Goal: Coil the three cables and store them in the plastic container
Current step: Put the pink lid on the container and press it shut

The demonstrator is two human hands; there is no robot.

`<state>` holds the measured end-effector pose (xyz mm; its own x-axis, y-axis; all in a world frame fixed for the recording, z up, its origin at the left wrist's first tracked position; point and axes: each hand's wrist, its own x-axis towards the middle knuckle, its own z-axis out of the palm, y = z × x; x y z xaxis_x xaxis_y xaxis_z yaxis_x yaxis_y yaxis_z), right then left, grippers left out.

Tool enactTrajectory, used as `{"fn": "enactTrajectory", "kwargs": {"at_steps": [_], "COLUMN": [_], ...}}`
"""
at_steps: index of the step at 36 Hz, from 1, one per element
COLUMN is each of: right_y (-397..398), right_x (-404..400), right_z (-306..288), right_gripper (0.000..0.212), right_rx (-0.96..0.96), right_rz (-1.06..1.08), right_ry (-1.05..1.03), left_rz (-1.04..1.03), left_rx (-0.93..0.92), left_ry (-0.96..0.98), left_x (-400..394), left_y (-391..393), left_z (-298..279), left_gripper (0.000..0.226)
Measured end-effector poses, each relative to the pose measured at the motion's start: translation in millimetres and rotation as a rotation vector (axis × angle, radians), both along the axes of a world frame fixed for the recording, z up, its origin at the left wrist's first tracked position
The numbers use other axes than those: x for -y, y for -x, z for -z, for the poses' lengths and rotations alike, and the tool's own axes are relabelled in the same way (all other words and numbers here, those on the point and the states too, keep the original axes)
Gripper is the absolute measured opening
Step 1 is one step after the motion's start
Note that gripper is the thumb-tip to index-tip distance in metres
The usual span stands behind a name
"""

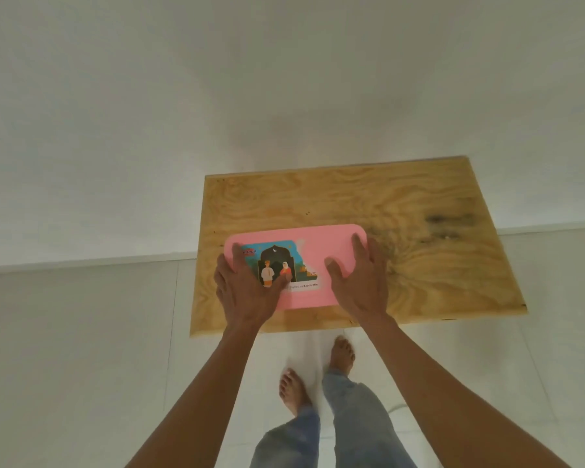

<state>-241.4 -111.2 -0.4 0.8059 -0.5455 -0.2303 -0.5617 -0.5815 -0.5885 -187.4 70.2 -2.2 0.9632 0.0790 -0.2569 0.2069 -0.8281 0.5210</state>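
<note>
A pink lid with a colourful printed label covers the plastic container on the wooden table. My left hand lies flat on the lid's left end, fingers over its edge and thumb on the label. My right hand presses flat on the lid's right end, fingers spread, some wrapping the right edge. The container body and any cables are hidden under the lid; no cable shows on the table.
The plywood table stands against a white wall, with white floor tiles around it. My bare feet and jeans legs are below the table's near edge. A thin white cord lies on the floor by my right leg.
</note>
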Motion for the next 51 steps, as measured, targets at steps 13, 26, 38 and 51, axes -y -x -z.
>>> {"fn": "enactTrajectory", "kwargs": {"at_steps": [13,26,38,51], "right_y": [-6.3,-1.7,-3.2,14.0], "right_x": [1.1,-1.3,-0.9,-5.6], "right_z": [9.3,44.5,48.3,50.9], "right_gripper": [0.074,0.067,0.069,0.066], "right_rx": [-0.060,0.095,0.191,0.325], "right_rz": [-0.072,-0.173,-0.117,-0.004], "right_ry": [0.116,0.316,0.332,0.240], "left_rz": [0.010,0.258,0.216,0.061], "left_rx": [-0.051,0.194,0.279,0.343], "left_ry": [-0.010,-0.291,-0.255,-0.145], "left_x": [-5.4,-10.6,-7.4,-9.5], "left_y": [-9.1,-1.8,-5.4,8.7], "left_z": [8.1,33.1,39.5,40.7], "left_gripper": [0.116,0.101,0.100,0.085]}}
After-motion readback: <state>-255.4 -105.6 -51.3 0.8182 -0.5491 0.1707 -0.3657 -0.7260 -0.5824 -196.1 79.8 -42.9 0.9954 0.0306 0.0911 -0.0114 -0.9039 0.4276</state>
